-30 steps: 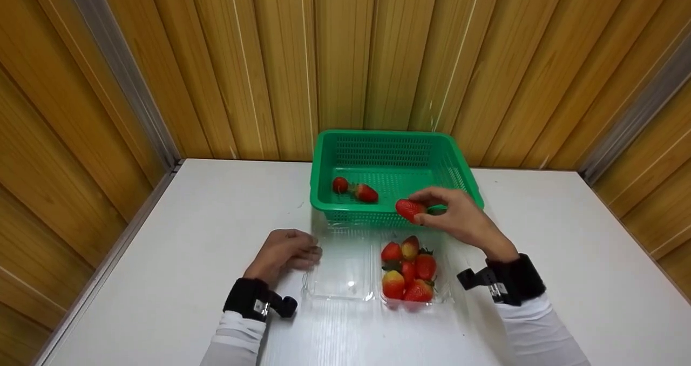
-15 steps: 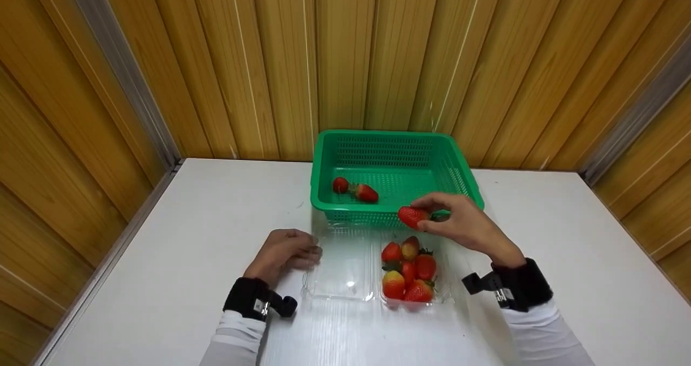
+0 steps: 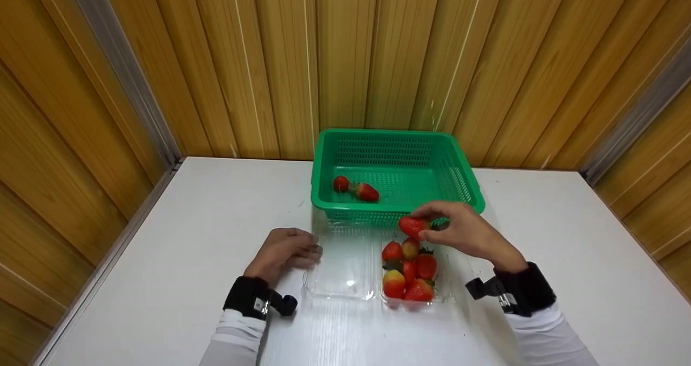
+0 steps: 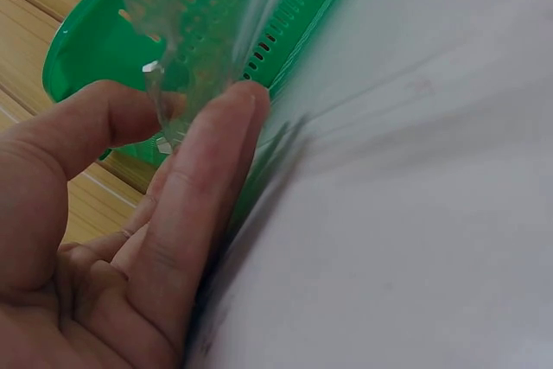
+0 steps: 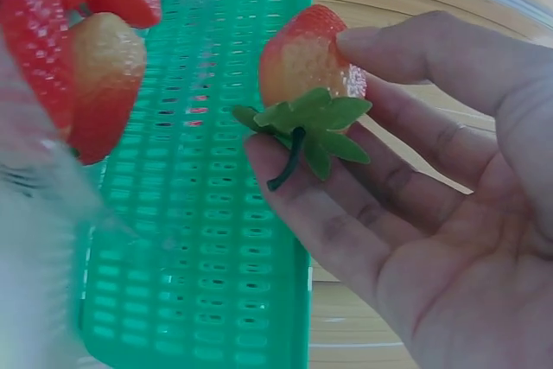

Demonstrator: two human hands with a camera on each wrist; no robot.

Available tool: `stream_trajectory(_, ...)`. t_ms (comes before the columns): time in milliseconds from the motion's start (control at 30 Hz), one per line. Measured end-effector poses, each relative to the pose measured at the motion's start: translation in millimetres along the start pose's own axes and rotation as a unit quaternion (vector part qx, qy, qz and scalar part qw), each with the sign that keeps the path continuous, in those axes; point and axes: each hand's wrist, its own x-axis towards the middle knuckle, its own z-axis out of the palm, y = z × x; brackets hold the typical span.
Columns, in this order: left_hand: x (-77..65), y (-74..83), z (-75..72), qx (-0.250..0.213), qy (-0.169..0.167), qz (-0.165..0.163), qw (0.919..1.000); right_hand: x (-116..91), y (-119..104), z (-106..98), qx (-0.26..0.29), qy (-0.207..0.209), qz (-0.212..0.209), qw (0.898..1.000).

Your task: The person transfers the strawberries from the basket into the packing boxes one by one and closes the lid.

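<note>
My right hand (image 3: 468, 234) pinches a strawberry (image 3: 413, 226) between thumb and fingertips, above the far end of a clear plastic clamshell box. In the right wrist view that strawberry (image 5: 302, 62) shows its green leaf cap and short stem. Several strawberries (image 3: 409, 271) lie heaped in the box's right half, below the hand. The left half, the lid (image 3: 343, 271), lies flat and opened out. My left hand (image 3: 286, 252) is at the lid's left edge. In the left wrist view its thumb and finger pinch the thin plastic rim (image 4: 160, 105).
Behind the box stands a green mesh basket (image 3: 397, 208) with two strawberries (image 3: 367, 192) at its left. The white table (image 3: 216, 209) ends at wood-patterned panels (image 3: 345, 58) at the back and sides.
My right hand has come down and toward me with the strawberry, from the basket's front rim to over the box. The left hand has stayed in place.
</note>
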Motion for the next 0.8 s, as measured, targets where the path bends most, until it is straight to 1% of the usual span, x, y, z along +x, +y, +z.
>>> stream_trajectory(267,0.2,-1.1,0.0,-0.003,0.001,0.000,1.0000,-1.6,7.1,7.0,-0.021,-0.022,0.010,0.999)
stream_trajectory(533,0.5,-0.1,1.1,-0.010,0.003,-0.001,0.9999,-0.5,8.7,10.0,-0.028,-0.039,0.003,0.999)
stream_trajectory(800,-0.5,-0.1,1.1,-0.007,0.005,0.001,1.0000,-0.8,11.5,12.9,-0.010,-0.066,0.002,0.998)
